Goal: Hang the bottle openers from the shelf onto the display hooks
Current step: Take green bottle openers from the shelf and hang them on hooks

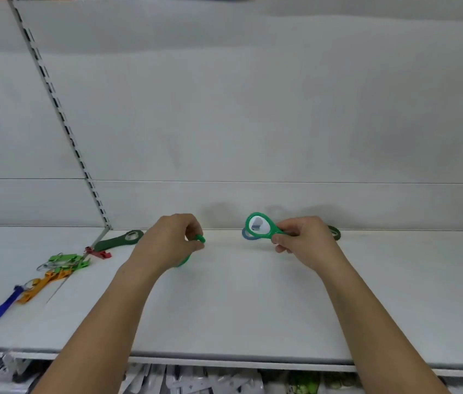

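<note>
My right hand (pixel 303 241) grips a bright green ring-shaped bottle opener (pixel 264 226) by its handle, loop pointing left, just above the white shelf (pixel 239 308). A blue-grey opener (pixel 248 235) lies behind it on the shelf, partly hidden. My left hand (pixel 169 241) is closed around another green opener (pixel 193 248); only its tip and lower edge show. A dark green flat opener (pixel 121 240) lies at the back left, and a dark green one (pixel 335 231) peeks out behind my right hand. No display hooks are in view.
Small keyring openers lie on the left of the shelf: red (pixel 99 253), light green (pixel 65 261), orange (pixel 42 285) and blue (pixel 1 308). A slotted metal upright (pixel 62 118) runs up the white back panel. Packaged goods hang below the shelf's front edge (pixel 224 362).
</note>
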`<action>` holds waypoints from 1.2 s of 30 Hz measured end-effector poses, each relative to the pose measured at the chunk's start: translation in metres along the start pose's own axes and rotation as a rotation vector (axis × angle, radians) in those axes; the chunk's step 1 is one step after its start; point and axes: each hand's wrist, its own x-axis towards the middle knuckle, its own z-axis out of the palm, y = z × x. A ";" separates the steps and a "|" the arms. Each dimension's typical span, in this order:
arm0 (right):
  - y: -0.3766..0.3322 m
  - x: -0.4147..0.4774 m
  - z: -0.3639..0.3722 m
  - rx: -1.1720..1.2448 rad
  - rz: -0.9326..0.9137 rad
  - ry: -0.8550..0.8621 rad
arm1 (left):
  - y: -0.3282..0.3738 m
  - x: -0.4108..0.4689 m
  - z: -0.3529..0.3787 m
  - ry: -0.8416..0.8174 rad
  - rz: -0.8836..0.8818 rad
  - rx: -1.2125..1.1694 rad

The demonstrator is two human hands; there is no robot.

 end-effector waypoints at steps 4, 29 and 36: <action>-0.022 -0.012 0.024 0.301 -0.001 -0.116 | -0.015 -0.039 -0.023 0.265 -0.118 -0.239; -0.262 -0.158 0.363 0.566 -0.094 -0.732 | -0.288 -0.328 -0.166 0.913 -0.416 -1.256; -0.329 -0.236 0.490 0.555 -0.117 -0.989 | -0.382 -0.426 -0.208 1.067 -0.522 -1.128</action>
